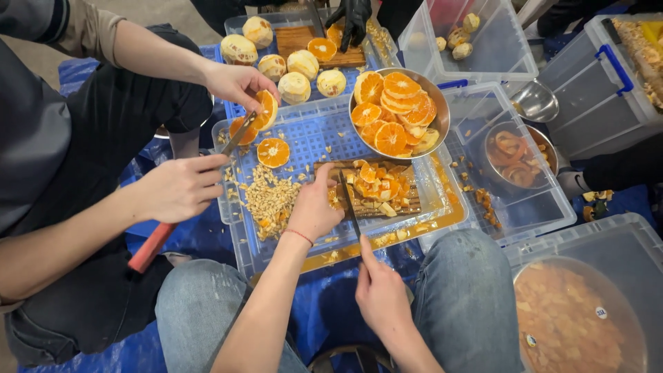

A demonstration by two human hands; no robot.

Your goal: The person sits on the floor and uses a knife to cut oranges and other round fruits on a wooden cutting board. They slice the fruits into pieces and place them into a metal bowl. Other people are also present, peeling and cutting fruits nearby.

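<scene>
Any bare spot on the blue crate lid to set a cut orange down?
Free: the lid between the orange half and the metal bowl. Crowded: seed pile by the left hand, the cutting board, and the right hand with its knife.

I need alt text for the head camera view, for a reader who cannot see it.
The person's right hand cuts orange pieces with a knife on a wooden board, steadied by the left hand. Beside them, a co-worker scrapes an orange half.
</scene>
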